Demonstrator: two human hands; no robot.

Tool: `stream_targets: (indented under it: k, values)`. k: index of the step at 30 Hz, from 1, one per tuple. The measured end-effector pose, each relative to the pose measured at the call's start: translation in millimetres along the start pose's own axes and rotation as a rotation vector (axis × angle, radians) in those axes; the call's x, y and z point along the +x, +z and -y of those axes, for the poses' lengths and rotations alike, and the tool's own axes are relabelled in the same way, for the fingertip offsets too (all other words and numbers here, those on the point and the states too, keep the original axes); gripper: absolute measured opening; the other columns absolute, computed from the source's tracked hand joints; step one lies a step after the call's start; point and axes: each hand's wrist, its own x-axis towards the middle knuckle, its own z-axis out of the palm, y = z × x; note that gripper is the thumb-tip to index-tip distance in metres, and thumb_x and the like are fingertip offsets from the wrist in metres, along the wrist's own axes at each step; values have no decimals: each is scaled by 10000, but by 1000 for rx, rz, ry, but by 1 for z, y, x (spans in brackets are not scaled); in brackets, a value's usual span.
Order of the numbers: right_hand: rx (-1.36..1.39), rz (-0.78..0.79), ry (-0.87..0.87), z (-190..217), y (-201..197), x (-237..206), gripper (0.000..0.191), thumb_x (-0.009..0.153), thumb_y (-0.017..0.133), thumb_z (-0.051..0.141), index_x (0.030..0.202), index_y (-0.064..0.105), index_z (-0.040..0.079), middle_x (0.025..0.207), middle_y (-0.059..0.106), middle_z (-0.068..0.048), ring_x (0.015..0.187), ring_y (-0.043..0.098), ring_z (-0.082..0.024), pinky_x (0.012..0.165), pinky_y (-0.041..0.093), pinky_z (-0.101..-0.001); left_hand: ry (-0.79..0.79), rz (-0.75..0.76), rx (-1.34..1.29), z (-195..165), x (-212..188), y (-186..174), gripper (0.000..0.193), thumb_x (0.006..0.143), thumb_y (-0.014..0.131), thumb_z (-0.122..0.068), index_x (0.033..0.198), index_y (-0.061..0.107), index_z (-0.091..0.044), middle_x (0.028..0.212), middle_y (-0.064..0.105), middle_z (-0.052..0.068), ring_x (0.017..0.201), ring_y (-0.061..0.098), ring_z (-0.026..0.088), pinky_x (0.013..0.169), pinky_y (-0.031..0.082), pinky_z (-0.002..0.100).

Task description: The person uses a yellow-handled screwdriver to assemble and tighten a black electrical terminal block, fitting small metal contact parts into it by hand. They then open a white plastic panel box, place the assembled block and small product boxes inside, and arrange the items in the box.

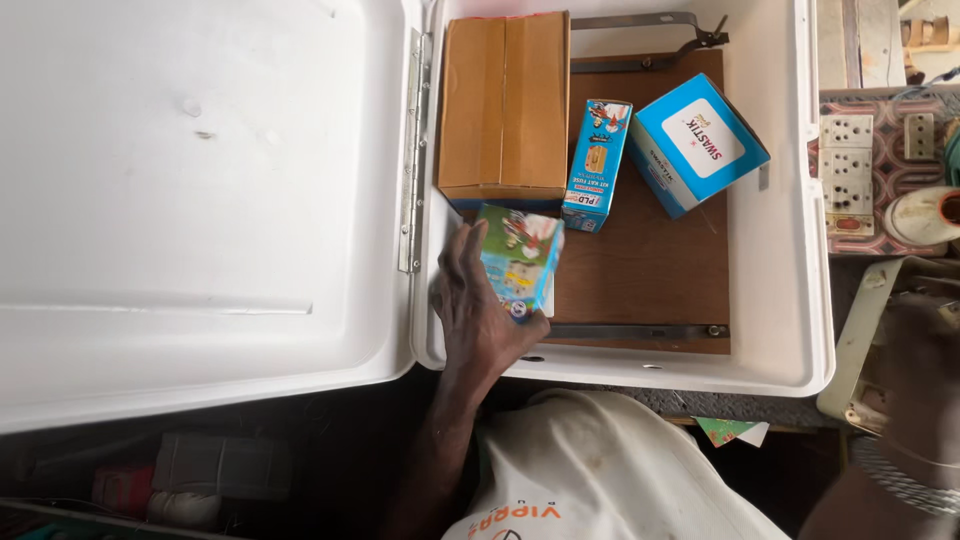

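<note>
Left hand (pixel 478 305) grips a small blue-green carton (pixel 522 258) inside the white case (pixel 780 200), below the brown cardboard box (pixel 504 100); right hand's (pixel 915 370) grip unclear.

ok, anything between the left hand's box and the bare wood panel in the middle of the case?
Nothing visible. The left hand grips the small blue-green box at the panel's left edge. The brown cardboard box and slim blue carton sit just above it, the square blue box further right. The wood panel beside it is bare.
</note>
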Motion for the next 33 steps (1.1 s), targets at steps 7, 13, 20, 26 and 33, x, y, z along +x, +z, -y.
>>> stream_targets:
  k: [7,13,20,26,33]
  values:
    - [760,824,162,139,75,-12,974,913,697,106,1649,64,183,1639,338,-122,1256,640,-286,910,626,-407,109,1,-228,-41,-28,-33,1175,552,859,-136,1543,230,-95,1457,380,239,1359,427,442,1116,399,611]
    - [821,934,394,139,90,-11,688,965,623,337,1564,388,95,1448,586,-231,1287,620,-269,971,567,-394,416,17,-179,-48,-39,-43,1003,553,862,-133,1448,412,-179,1382,471,120,1260,516,282,1041,398,534]
    - [1060,1106,420,130,93,-14,666,965,631,333,1533,390,83,1398,570,-144,1240,590,-238,988,521,-401,701,89,-284,-71,-28,-62,834,624,851,-143,1375,517,-288,1457,473,86,1313,528,328,1035,445,501]
    - [1615,971,579,131,86,-24,831,927,708,388,1581,313,61,1317,592,-204,1185,651,-285,1021,552,-430,685,-61,-526,-83,-13,-58,865,780,875,-344,1486,383,-258,1516,381,141,1388,479,360,1013,584,446]
    - [1279,554,215,127,65,-17,933,934,705,410,1662,246,49,1427,501,-178,1338,508,-272,1143,411,-409,100,439,-1041,-69,8,-32,1126,829,839,-477,1646,153,-115,1564,463,203,1441,532,326,1156,521,465]
